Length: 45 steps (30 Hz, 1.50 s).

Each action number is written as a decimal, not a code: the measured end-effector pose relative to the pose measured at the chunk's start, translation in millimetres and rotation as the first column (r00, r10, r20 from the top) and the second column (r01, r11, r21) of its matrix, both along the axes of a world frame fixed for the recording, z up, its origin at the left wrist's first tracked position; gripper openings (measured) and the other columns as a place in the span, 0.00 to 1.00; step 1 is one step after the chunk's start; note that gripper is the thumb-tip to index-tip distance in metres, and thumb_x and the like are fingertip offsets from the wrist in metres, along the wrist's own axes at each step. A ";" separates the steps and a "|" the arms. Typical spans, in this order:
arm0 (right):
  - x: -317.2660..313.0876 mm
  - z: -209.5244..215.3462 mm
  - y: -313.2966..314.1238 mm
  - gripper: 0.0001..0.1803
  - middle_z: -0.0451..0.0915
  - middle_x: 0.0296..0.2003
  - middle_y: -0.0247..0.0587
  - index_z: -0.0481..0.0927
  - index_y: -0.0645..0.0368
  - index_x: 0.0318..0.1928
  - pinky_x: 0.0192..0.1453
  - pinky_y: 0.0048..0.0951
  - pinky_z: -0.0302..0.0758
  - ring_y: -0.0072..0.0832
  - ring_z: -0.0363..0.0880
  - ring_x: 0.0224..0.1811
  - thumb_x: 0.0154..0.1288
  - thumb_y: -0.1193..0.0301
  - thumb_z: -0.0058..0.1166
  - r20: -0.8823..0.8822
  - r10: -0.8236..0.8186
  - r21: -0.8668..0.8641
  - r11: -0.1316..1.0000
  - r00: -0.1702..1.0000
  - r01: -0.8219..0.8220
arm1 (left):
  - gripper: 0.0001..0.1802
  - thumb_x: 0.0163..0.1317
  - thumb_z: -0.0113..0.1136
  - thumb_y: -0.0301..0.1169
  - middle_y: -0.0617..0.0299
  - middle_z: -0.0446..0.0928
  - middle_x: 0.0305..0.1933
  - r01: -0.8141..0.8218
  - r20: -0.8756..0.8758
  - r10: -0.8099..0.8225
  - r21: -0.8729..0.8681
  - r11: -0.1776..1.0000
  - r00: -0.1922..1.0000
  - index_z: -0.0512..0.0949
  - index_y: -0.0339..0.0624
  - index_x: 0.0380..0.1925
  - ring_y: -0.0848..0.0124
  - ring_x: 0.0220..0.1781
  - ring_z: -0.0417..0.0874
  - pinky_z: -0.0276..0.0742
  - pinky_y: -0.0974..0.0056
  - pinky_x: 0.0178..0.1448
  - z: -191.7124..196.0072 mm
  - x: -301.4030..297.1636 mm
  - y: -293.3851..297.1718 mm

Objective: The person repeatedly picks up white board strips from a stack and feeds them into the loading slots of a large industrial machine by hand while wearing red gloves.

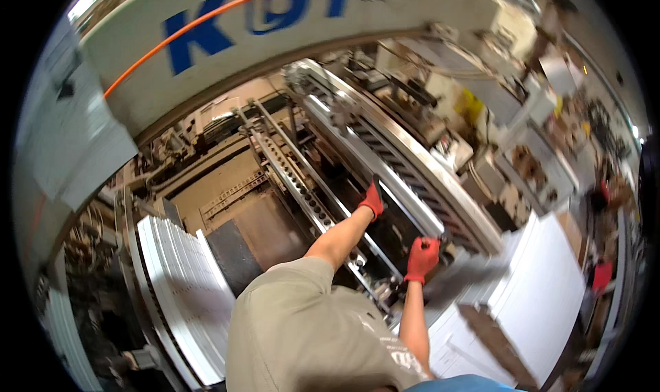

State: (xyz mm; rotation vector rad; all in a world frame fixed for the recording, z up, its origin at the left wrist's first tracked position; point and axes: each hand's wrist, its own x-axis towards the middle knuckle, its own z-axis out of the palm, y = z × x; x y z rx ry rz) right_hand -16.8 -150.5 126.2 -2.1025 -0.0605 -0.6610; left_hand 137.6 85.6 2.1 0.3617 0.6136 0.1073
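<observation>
My left hand (372, 199), in a red glove with dark fingertips, reaches over the machine. Its fingers look stretched out, at the left side of a long shiny metal roller (409, 203); whether they touch it is hard to tell. Lower and to the right, my right hand (422, 256), also red-gloved, is closed by the roller's near end. What its fingers hold, if anything, is hidden. Beneath my left forearm run two slanting metal rails, one of them a bar with a row of dark holes (295, 179).
A tall stack of white sheets (182, 282) stands at left. Another white stack (543, 275) lies at right, with a brown strip across its front. A pale machine beam (289, 35) with blue lettering and an orange cable (206, 17) spans the top. Silver framing (440, 175) borders the roller.
</observation>
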 end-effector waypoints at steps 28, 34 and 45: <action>-74.8 2.3 -17.3 0.23 0.75 0.37 0.35 0.74 0.50 0.49 0.39 0.36 0.75 0.33 0.77 0.41 0.55 0.56 0.58 -0.325 0.386 -0.589 0.632 0.863 -0.504 | 0.40 0.43 0.70 0.64 0.58 0.71 0.62 0.072 0.092 -0.074 0.034 0.997 0.993 0.77 0.53 0.52 0.53 0.64 0.69 0.63 0.38 0.65 60.3 -34.3 -28.5; -74.1 6.8 -18.4 0.25 0.76 0.39 0.35 0.75 0.50 0.54 0.41 0.36 0.75 0.33 0.76 0.41 0.55 0.57 0.56 -0.358 0.394 -0.568 0.628 0.846 -0.533 | 0.39 0.44 0.71 0.63 0.58 0.70 0.62 0.074 0.093 -0.072 -0.019 0.997 0.993 0.76 0.55 0.53 0.52 0.63 0.70 0.65 0.38 0.64 59.8 -34.9 -31.3; -69.9 7.9 -17.6 0.23 0.78 0.36 0.42 0.76 0.51 0.49 0.40 0.41 0.77 0.40 0.79 0.40 0.52 0.57 0.57 -0.446 0.361 -0.515 0.645 0.819 -0.565 | 0.41 0.58 0.55 0.64 0.56 0.63 0.70 0.177 0.193 -0.174 0.001 0.984 0.966 0.68 0.51 0.64 0.50 0.71 0.61 0.53 0.35 0.72 20.8 -26.7 -14.8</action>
